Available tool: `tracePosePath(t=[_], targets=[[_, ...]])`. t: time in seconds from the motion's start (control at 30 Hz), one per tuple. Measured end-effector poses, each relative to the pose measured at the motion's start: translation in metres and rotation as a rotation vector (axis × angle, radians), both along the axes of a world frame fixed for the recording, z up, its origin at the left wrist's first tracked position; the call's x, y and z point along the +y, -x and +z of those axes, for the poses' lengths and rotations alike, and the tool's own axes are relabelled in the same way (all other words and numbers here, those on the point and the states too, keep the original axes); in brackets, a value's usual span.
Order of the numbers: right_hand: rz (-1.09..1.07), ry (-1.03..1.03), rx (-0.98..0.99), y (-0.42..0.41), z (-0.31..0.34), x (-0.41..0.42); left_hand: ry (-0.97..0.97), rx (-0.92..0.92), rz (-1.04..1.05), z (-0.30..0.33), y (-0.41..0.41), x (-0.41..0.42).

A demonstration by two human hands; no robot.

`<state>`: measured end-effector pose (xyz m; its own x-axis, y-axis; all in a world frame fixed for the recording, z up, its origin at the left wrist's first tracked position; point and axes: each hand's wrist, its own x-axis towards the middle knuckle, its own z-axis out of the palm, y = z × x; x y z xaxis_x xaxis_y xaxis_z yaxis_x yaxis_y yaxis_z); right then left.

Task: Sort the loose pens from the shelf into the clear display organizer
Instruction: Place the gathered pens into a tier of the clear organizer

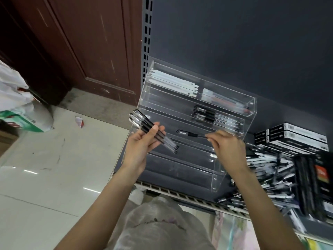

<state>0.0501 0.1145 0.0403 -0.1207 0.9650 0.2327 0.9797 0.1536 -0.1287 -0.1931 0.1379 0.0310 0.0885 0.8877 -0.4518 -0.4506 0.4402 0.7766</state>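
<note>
While left fingers (153,131) grip a pen bundle (153,131), right fingers (210,137) pinch one pen (191,133).

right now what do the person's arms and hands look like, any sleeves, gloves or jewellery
Both forearms are bare up to the bottom edge of the picture: no sleeve shows on either. The left hand and the right hand wear no gloves, and no ring, watch or bracelet shows on the fingers or wrists. The nails look short and unpainted, though the right one is slightly blurred.

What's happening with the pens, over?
Left hand grips pen bunch. Right hand pinches one pen over organizer. Nothing blocking.
</note>
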Motion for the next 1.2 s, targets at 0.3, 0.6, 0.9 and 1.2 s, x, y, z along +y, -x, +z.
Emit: tracePosePath(t=[0.3,0.6,0.9,1.2], targets=[[0.135,0.542,-0.286,-0.022,0.016,0.025,0.015,0.001,-0.050,-0.001,-0.005,-0.002],[0.051,0.033,0.260,0.006,0.051,-0.022,0.006,-0.038,-0.083,0.002,-0.020,-0.007],[-0.078,0.229,0.689,0.061,0.031,-0.018,-0.020,-0.008,-0.186,0.007,-0.048,-0.018],[0.009,0.079,0.296,-0.014,0.017,-0.009,-0.007,0.047,-0.087,0.004,-0.033,-0.013]])
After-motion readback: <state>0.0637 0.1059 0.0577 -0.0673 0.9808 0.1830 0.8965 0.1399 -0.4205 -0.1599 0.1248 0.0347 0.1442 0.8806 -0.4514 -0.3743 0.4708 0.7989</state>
